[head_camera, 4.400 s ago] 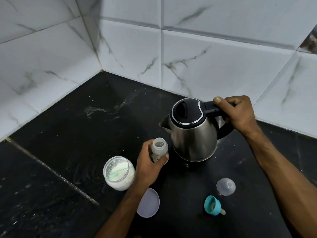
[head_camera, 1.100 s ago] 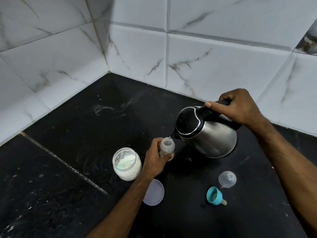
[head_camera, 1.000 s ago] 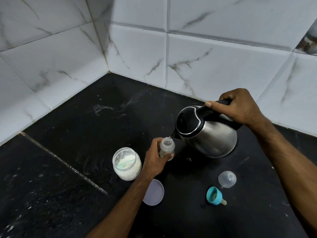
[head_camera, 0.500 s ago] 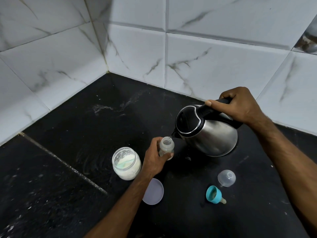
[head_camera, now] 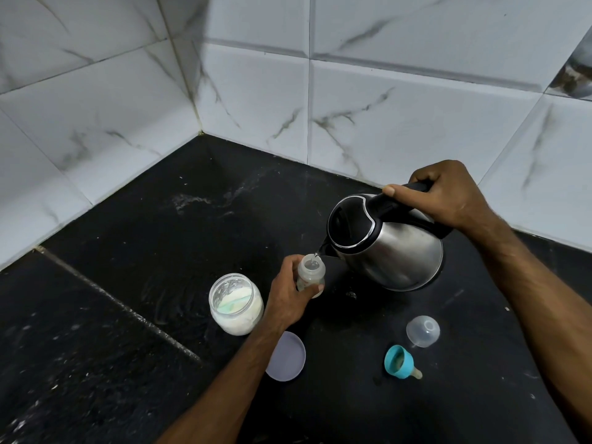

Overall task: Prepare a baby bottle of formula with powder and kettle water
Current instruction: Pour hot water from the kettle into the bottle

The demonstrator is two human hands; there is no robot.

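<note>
No text, label, brand or number can be read on anything here.

Bottle (head_camera: 310,274) fill level unreadable

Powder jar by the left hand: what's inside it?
The open powder jar holds white powder with a pale green scoop half buried on top. How deep the scoop goes is hidden by powder.

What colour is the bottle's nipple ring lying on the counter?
Teal, on the nipple ring in the head view.
</note>
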